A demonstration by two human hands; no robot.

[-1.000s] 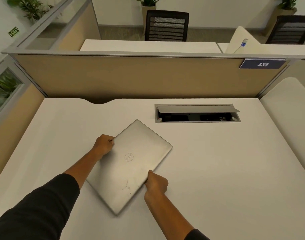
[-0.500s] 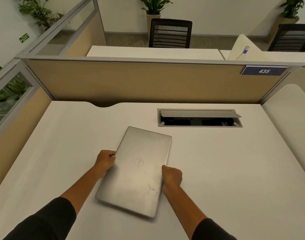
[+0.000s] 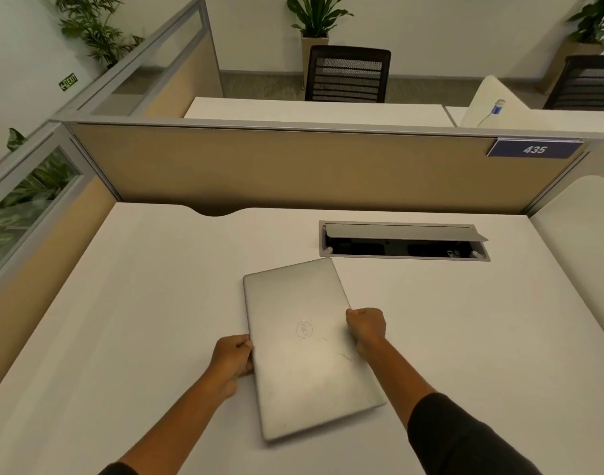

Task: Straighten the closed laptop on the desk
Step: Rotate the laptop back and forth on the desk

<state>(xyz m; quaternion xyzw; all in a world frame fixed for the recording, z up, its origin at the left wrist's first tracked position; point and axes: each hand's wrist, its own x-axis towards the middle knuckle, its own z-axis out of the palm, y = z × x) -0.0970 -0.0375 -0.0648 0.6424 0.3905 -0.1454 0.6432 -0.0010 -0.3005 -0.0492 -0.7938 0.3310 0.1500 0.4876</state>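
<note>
A closed silver laptop point(image 3: 307, 347) lies flat on the white desk point(image 3: 139, 320), its long sides running away from me and tilted slightly to the left at the far end. My left hand point(image 3: 232, 358) grips its left long edge near the middle. On the opposite long edge, my right hand point(image 3: 366, 327) is closed around the laptop. A round logo shows in the middle of the lid, with scratches below it.
An open cable hatch point(image 3: 403, 240) is set into the desk just beyond the laptop's far right corner. A tan partition point(image 3: 293, 169) with a blue "435" sign point(image 3: 534, 149) closes the desk's back. Another desk surface point(image 3: 581, 241) adjoins on the right.
Both hands have turned the laptop anticlockwise: it went from leaning far right to leaning slightly left. It has also slid a little to the right, toward the hatch.
</note>
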